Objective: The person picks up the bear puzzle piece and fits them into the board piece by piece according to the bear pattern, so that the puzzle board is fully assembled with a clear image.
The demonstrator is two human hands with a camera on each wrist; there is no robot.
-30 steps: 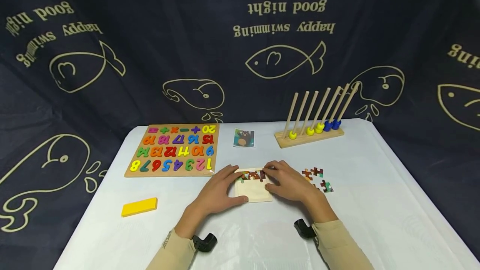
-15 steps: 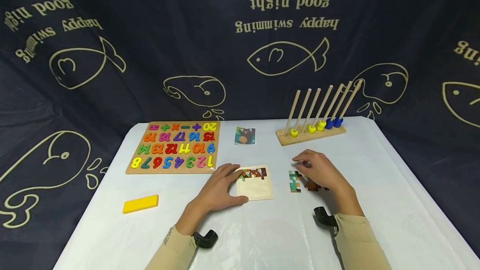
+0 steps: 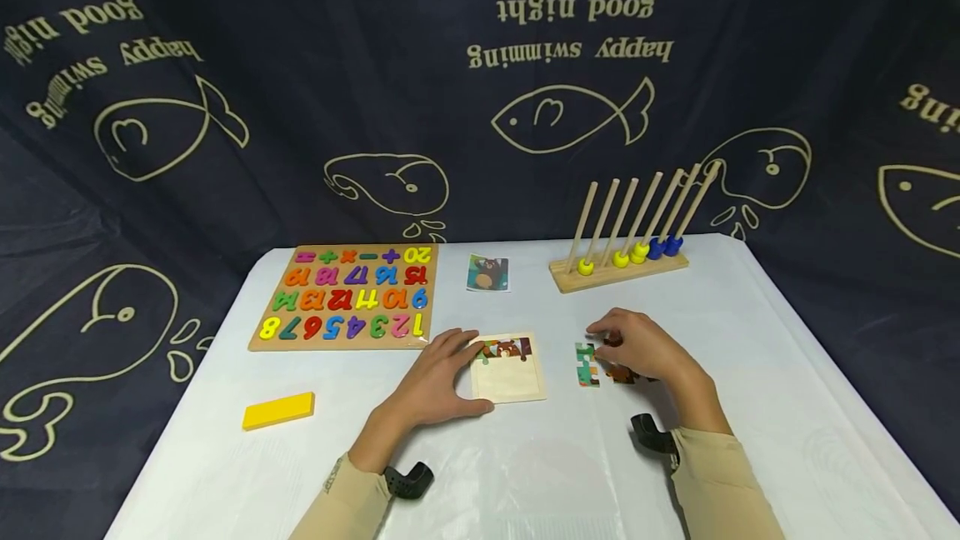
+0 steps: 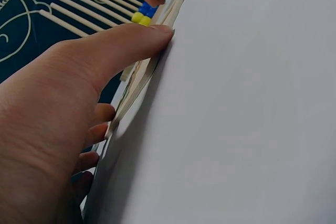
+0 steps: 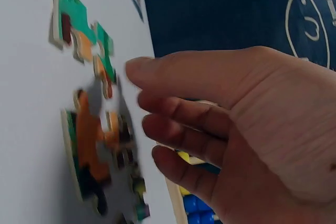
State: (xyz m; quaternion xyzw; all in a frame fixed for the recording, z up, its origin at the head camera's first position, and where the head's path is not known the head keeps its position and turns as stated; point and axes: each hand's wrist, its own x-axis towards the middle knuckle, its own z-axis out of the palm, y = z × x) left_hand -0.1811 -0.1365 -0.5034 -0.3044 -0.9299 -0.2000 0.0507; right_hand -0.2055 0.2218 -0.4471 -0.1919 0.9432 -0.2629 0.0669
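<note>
My left hand [image 3: 431, 382] grips a small wooden puzzle tray [image 3: 510, 382], fingers at its far left corner and thumb [image 4: 157, 34] on the near edge. A row of bear-picture pieces [image 3: 510, 348] fills the tray's far side; bare wood shows below. To the right, my right hand [image 3: 648, 348] hovers over loose jigsaw pieces [image 3: 587, 367], partly covering them. In the right wrist view, its fingers are loosely bent with nothing between them, the thumb tip [image 5: 140, 71] close to a green and orange piece [image 5: 104, 45]. A brown and orange piece [image 5: 90, 140] lies below.
A bear picture card [image 3: 487, 272] lies beyond the tray. At the back left is a colourful number board [image 3: 352, 340]; a yellow block [image 3: 278, 412] sits nearer. A wooden peg stand [image 3: 622, 273] with yellow and blue beads stands at the back right, before a dark printed cloth [image 3: 420, 40].
My right hand has left the tray's right side and moved right, over the loose pieces, then lowered slightly. My left hand has stayed on the tray.
</note>
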